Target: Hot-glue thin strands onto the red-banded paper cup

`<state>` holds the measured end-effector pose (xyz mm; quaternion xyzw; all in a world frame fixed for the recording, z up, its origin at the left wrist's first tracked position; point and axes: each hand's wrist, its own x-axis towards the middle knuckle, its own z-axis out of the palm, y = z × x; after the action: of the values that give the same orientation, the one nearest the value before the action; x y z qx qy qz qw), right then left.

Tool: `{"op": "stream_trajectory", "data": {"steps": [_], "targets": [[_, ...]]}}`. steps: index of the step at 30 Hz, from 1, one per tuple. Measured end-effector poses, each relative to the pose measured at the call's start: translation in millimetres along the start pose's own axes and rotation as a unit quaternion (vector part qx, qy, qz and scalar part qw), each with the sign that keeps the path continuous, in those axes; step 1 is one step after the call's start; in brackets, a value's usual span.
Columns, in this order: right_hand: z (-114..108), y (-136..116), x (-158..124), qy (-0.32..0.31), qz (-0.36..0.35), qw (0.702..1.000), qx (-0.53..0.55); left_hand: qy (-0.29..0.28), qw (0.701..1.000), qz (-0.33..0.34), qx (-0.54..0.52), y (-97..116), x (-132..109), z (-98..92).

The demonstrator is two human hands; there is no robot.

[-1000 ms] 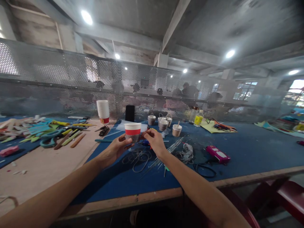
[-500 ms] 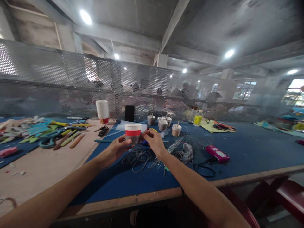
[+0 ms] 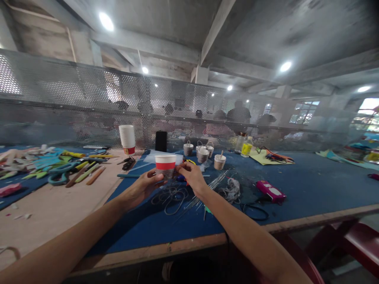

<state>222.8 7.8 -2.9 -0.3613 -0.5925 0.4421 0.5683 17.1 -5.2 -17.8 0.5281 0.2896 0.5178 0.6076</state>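
Observation:
A paper cup [image 3: 165,165] with a red band and a grey covered lower half is held upright above the blue table mat [image 3: 296,189]. My left hand [image 3: 146,185] grips it from below and the left. My right hand [image 3: 192,175] touches the cup's right side with pinched fingers; what they pinch is too small to tell. Coils of wire [image 3: 170,197] and thin straight rods [image 3: 207,189] lie on the mat just under my hands.
A stack of white cups [image 3: 127,138] and a black phone [image 3: 161,141] stand behind. Several small finished cups [image 3: 204,154], bottles [image 3: 247,148], a pink tool [image 3: 271,191], scissors and sticks [image 3: 68,169] lie around. A perforated metal screen [image 3: 74,106] separates people beyond.
Almost nothing moved; my hands and the cup shifted very slightly, and the fingers of my right hand stay at the cup's side.

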Motion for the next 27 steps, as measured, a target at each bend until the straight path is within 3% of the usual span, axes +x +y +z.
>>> {"op": "stream_trajectory", "data": {"steps": [9, 17, 23, 27], "targets": [[-2.7, 9.1, 4.4, -0.022, 0.062, 0.993, 0.101, -0.011, 1.0, -0.012, 0.017, 4.5, -1.3, 1.6], [-2.3, 8.7, 2.2, -0.004, 0.042, 0.996, 0.075, 0.005, 0.999, -0.003, 0.044, 3.1, 0.5, 0.1], [-2.2, 11.6, 4.8, 0.013, 0.014, 0.999, 0.044, 0.064, 0.997, 0.013, 0.034, 1.0, 3.8, -0.5], [-1.0, 8.9, 2.7, 0.019, 0.002, 1.0, 0.021, 0.06, 0.997, 0.02, 0.033, -0.5, 4.3, -0.1]]}}
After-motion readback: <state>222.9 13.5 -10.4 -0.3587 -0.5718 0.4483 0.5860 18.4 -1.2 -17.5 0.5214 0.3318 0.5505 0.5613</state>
